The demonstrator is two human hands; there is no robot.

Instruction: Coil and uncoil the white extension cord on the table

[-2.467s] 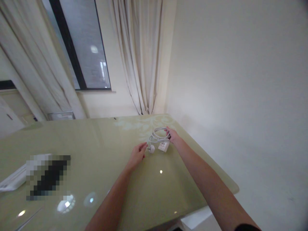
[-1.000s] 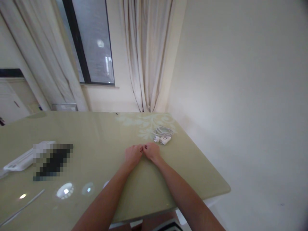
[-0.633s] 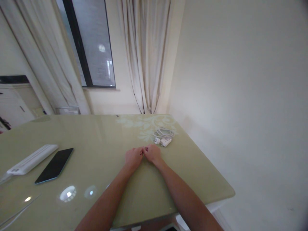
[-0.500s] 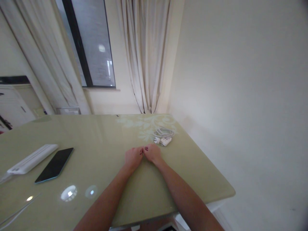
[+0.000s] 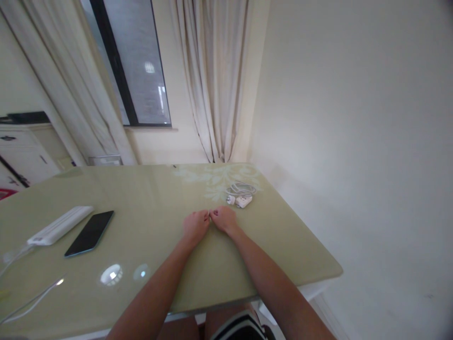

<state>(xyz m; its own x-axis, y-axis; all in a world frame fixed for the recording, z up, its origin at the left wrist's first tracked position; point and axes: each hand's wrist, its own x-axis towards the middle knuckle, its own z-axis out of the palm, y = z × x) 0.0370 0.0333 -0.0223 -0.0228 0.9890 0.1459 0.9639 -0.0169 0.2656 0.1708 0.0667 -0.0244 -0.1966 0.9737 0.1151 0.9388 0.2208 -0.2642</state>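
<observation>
My left hand (image 5: 196, 225) and my right hand (image 5: 223, 219) rest on the pale green tabletop (image 5: 148, 198) as closed fists. Their knuckles meet, or nearly so, and no object shows in either one. Just beyond the right fist lies a small white power strip (image 5: 244, 201) with its plug (image 5: 230, 199) and a coiled grey-white cord (image 5: 244, 188). Neither hand touches it.
On the left of the table are a long white device (image 5: 61, 225) with a cable and a black-screened tablet or phone (image 5: 90, 233). A thin white cable (image 5: 33, 304) lies nearer. A wall (image 5: 336, 141) borders the right side; curtains (image 5: 215, 71) hang behind.
The view has shifted slightly, so the table and its items sit a little higher and further right in places. Both fists stay together in the same spot on the table.
</observation>
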